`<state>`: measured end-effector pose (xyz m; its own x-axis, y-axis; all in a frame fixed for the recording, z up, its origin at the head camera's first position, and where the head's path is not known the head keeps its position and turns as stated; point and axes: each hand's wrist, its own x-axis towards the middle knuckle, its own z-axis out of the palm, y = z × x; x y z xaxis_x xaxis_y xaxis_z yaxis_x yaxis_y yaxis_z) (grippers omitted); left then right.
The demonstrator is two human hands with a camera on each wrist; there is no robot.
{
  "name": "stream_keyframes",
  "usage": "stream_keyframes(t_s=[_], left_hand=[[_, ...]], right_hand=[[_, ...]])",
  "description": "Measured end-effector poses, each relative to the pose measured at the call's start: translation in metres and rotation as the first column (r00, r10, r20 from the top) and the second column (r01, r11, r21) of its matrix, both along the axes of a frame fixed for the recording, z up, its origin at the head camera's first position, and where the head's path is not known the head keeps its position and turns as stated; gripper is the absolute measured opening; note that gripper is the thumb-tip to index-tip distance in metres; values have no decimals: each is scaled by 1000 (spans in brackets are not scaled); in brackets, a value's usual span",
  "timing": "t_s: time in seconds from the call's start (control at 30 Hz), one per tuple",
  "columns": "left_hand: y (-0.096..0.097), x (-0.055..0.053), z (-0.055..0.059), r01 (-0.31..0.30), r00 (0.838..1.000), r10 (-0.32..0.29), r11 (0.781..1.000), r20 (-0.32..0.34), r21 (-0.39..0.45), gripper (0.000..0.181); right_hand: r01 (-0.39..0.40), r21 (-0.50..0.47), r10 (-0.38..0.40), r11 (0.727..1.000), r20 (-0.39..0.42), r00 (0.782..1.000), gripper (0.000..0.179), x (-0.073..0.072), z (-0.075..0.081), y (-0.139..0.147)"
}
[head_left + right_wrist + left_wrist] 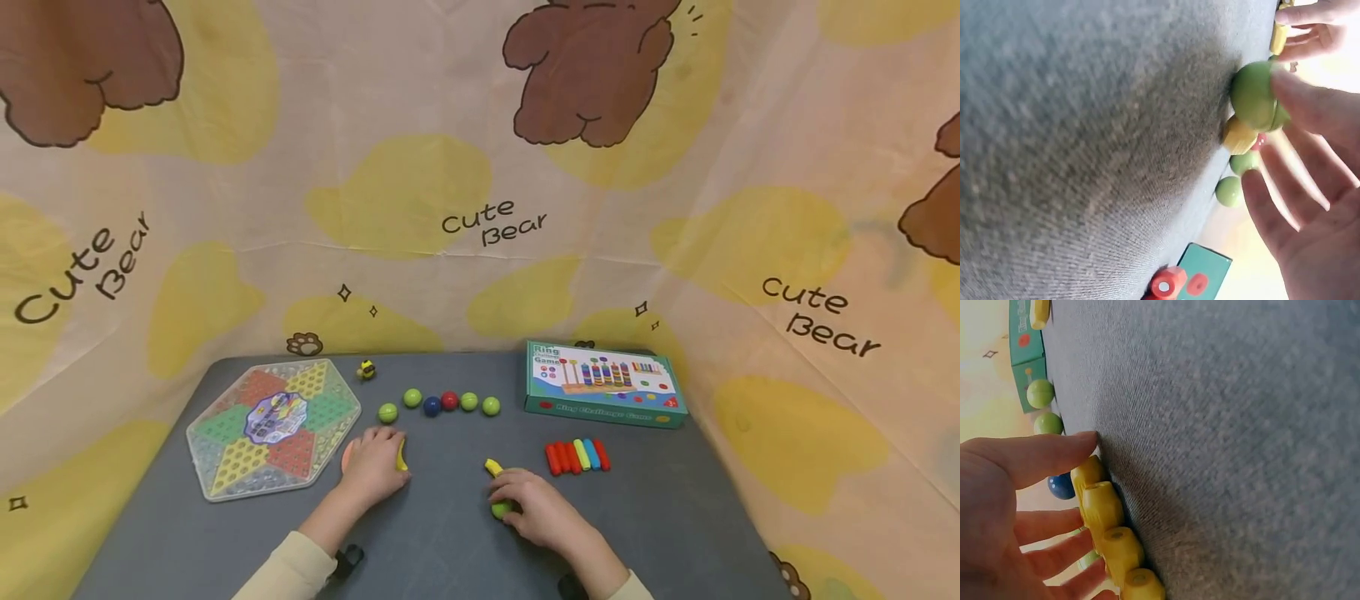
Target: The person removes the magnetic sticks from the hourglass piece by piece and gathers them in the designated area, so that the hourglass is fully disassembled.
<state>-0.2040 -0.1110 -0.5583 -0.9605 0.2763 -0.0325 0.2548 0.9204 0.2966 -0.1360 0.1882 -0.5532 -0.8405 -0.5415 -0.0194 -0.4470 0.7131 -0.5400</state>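
My left hand [375,463] rests over a row of yellow sticks [1124,556], thumb by one end of the row and the other fingers extended along its far side. An orange-pink rounded thing [347,457] peeks out left of this hand, mostly hidden. With thumb and fingertips, my right hand [538,504] pinches a green ball [1254,97] low over the table. Just beyond that ball lies a single yellow stick [492,467], partly hidden by the fingers.
Several green balls [468,402], a blue ball [432,407] and a red ball [449,401] form a line further back. Red, blue and lime sticks [573,457] lie right, before a green game box [606,385]. A hexagonal board [240,392] lies left; a small bee figure [366,370] stands behind.
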Motion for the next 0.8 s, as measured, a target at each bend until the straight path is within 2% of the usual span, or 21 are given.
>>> stream_keyframes(t_s=[0.07,0.1,0.17,0.23,0.3,0.37,0.4,0.47,0.57,0.63,0.7,0.8], left_hand=[[2,3,-1,10,1000,-9,1000,-22,27,71],[4,6,-1,20,999,-18,999,-37,43,71],[10,12,-1,48,997,-41,995,-72,88,70],[18,19,0,78,993,-66,988,-98,131,66],[27,26,2,108,990,-91,979,-103,172,62],[36,32,4,140,988,-123,968,-93,208,60],[41,34,5,155,987,-139,963,-85,222,59],[48,38,6,180,984,-170,954,-60,240,57],[57,41,5,197,980,-200,955,-6,223,55],[61,44,5,196,976,-211,955,45,223,54],[65,47,3,197,970,-223,952,91,234,51],[68,51,1,208,958,-255,933,131,294,46]], right_hand=[[72,-9,-72,997,-27,997,32,3,0,-1],[133,-15,-134,991,-33,990,36,4,1,-3],[273,-31,-273,962,-10,962,48,7,2,-6],[393,-20,-392,919,40,919,61,9,4,-11],[459,32,-460,888,74,885,65,11,5,-17],[475,91,-482,875,85,872,60,13,6,-22],[472,111,-481,875,82,873,55,14,5,-24],[445,124,-455,887,62,888,43,14,5,-26],[356,91,-361,930,43,932,27,10,2,-21],[293,65,-296,954,41,954,29,7,0,-16],[261,36,-263,965,47,964,33,4,-2,-12],[270,3,-269,963,70,961,38,2,-5,-9]])
